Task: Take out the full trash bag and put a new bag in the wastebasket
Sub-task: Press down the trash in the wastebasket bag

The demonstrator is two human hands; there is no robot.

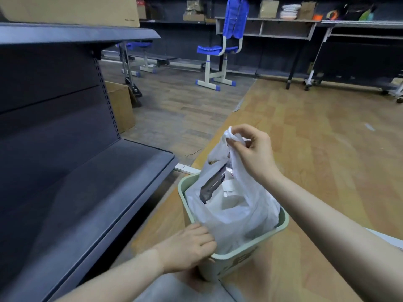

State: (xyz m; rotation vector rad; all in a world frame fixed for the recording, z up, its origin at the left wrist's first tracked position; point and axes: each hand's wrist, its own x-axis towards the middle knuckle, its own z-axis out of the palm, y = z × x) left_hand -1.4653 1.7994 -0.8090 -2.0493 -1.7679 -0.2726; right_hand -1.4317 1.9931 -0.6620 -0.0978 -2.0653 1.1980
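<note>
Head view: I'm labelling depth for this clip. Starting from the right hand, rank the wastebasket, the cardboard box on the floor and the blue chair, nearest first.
From the right hand, whose grip pinches the white trash bag's top:
1. Wastebasket, directly below.
2. Cardboard box, on the floor to the left by the shelving.
3. Blue chair, far across the room.

The wood-patterned floor carries a pale green wastebasket standing upright just beside the base shelf of a dark metal shelving unit. Farther back, a cardboard box sits on the greyer floor section against that unit. Blue chairs stand well apart beyond it.
</note>
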